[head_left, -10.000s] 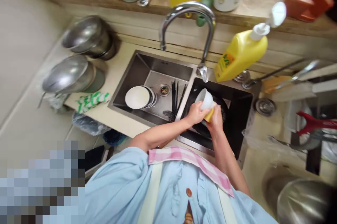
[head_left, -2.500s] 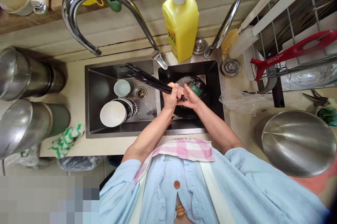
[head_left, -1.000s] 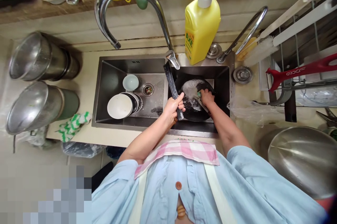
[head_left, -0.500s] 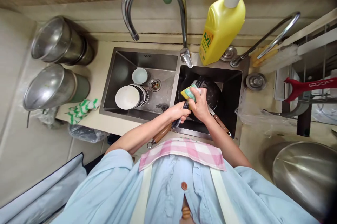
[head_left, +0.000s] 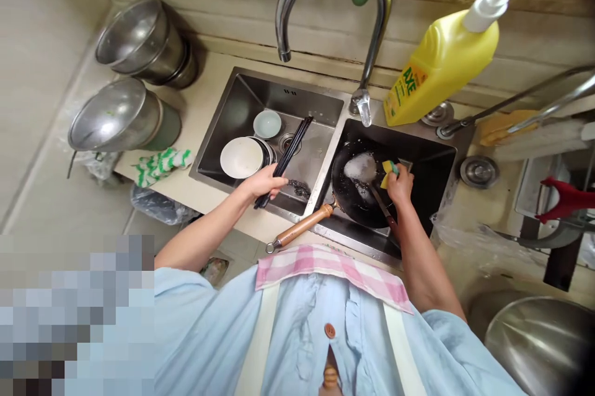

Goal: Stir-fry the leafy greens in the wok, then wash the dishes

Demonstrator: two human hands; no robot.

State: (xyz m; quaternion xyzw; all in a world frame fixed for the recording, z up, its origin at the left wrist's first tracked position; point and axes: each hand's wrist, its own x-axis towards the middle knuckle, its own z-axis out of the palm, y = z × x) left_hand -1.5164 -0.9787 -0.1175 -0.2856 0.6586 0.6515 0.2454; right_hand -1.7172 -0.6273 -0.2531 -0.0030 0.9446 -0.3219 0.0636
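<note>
A bundle of dark chopsticks (head_left: pixel 295 147) is gripped in my left hand (head_left: pixel 264 184), over the left sink basin (head_left: pixel 320 136). Under and beside it stand a stack of white bowls (head_left: pixel 240 158) and a small pale bowl (head_left: pixel 267 124). My right hand (head_left: pixel 400 185) closes round a yellow and green sponge (head_left: pixel 387 174) above the right basin (head_left: pixel 437 167). Below that hand lies a black frying pan (head_left: pixel 344 191), its wooden handle (head_left: pixel 304 227) sticking out over the front edge. A soapy ladle (head_left: pixel 360 168) rests in the pan, its handle partly hidden by my right forearm.
A chrome faucet (head_left: pixel 385 5) arches over the sink. Behind the right basin stands a yellow detergent bottle (head_left: pixel 441 67). Metal pots (head_left: pixel 139 43) and a green-white cloth (head_left: pixel 162 167) occupy the left counter. At right are a drain strainer (head_left: pixel 478 171) and a large metal bowl (head_left: pixel 543 340).
My hands have moved apart. The left carried the chopsticks left, over the left basin; the right stayed over the pan with the sponge. The view has shifted, and the foamy ladle now shows.
</note>
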